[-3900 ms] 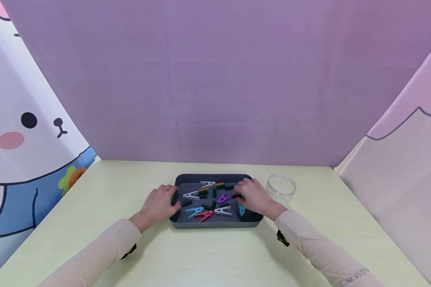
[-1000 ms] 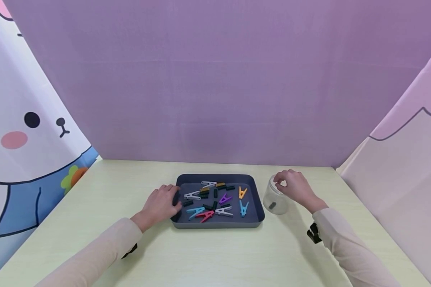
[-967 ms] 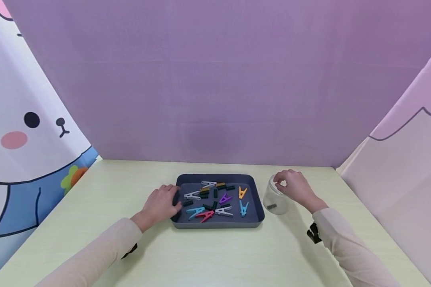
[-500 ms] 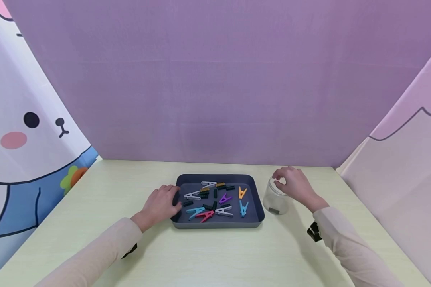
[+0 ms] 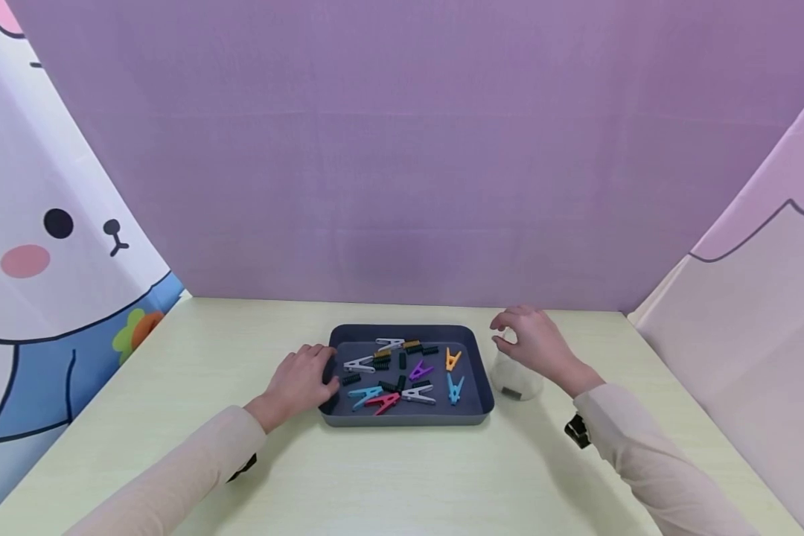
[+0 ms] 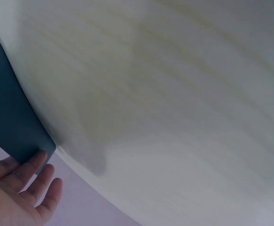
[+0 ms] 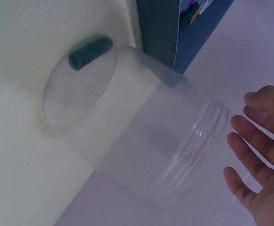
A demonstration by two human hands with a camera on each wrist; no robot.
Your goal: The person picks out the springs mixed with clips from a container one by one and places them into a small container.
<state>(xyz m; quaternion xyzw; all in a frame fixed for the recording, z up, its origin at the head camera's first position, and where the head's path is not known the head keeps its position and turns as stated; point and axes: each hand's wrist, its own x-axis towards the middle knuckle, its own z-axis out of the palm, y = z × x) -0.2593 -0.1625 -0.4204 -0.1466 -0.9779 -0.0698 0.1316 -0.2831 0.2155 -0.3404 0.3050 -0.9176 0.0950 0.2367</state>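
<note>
In the head view, my left hand holds the left end of a dark grey tray, thumb and fingers reaching over the rim. The left wrist view shows fingertips against the outside of the tray's corner. Inside the tray lie dark green springs, gold springs and plastic clothespins in white, blue, red, purple and yellow. My right hand hovers at the mouth of a clear jar, thumb and fingers apart with nothing between them. One dark green spring lies on the jar's bottom.
The jar stands upright just right of the tray on a pale wooden table. A purple cloth hangs behind the table. Printed curtains flank it on the left and right.
My right hand has moved from the tray, where it pinched a dark spring, to the jar, then shifted slightly left. A spring dropped into the jar, rolled and settled. My left hand stayed put.
</note>
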